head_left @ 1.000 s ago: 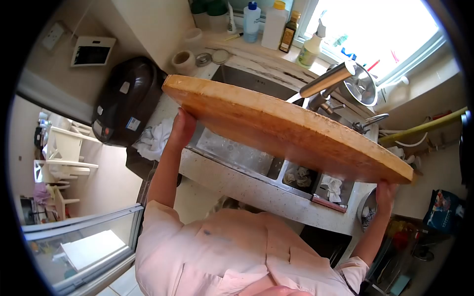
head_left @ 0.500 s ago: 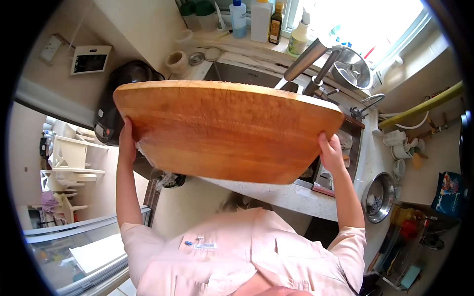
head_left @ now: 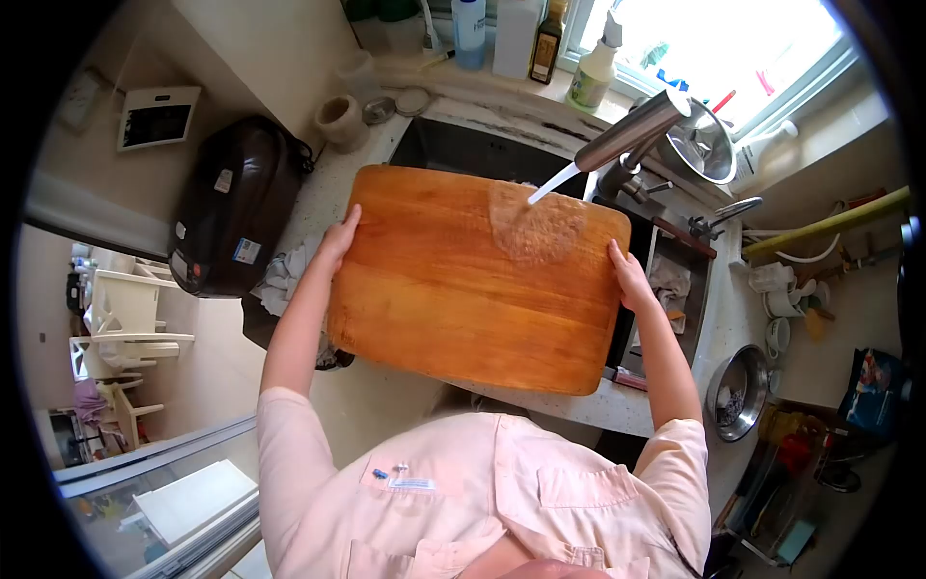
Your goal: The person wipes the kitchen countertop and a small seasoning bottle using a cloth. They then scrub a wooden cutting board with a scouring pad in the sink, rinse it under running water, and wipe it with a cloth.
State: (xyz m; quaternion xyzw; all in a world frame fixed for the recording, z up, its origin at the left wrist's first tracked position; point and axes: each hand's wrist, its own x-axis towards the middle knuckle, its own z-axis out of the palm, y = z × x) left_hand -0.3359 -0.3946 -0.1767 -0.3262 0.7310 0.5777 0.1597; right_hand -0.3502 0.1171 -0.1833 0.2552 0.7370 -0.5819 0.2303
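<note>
A large wooden cutting board point(head_left: 463, 289) lies across the sink point(head_left: 482, 147) with its broad face turned up toward me. My left hand point(head_left: 340, 236) grips its left edge, and my right hand point(head_left: 629, 274) holds the right edge, thumb on top. Water from the metal faucet point(head_left: 632, 133) streams onto the board's upper part, right of the middle, and spreads in a rippling wet patch. The fingers under the board are hidden.
A dark rice cooker point(head_left: 236, 207) and a white cloth point(head_left: 285, 278) are at the left. Bottles and a spray bottle point(head_left: 590, 72) line the sill. Metal bowls stand behind the faucet point(head_left: 696, 145) and on the right counter point(head_left: 738, 391).
The board has been lowered and turned from a steep tilt to show its broad face, and water now runs onto it. Both hands have stayed on its edges.
</note>
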